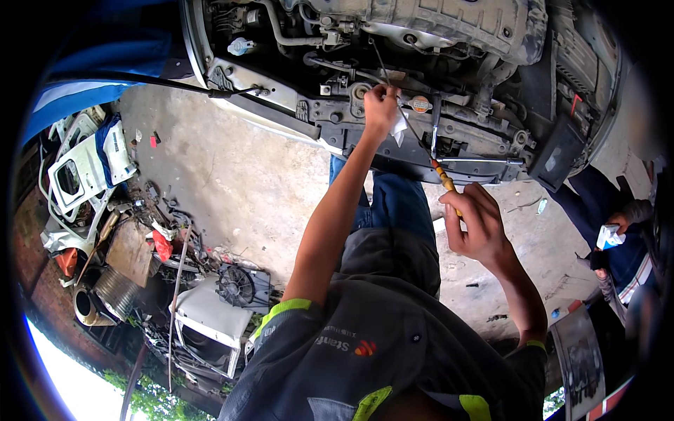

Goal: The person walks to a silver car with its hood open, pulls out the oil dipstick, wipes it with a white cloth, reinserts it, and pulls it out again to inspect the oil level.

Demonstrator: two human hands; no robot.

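The largest hazard lies in the open engine bay itself: around the dusty grey ribbed engine (456,21) run bent grey pipes (272,24) and dark gaps, and anything let go here could fall down among them, out of easy reach.

Next in size is the long thin dark rod (413,130), tilted over the bay's front edge, its far end among the pipes; whether that end is inside something or only above it, I cannot tell. The right hand (479,221) has its fingers curled around the end of the rod's yellow-and-orange handle (445,179). A loose hold there, so far from the tip, could let the rod swing and scrape or snag on a pipe.

A slim chrome bar tool (481,161) lies on the black front panel (404,163), just beside the handle; a knock from rod or wrist could send it to the floor.

The left hand (380,110) has its fingers narrowed at the rod, pinching a crumpled scrap of white paper or cloth (399,130); their exact grip on the rod is hidden. Oily or slippery metal could slide through them, and the scrap could tear or drop into the bay.
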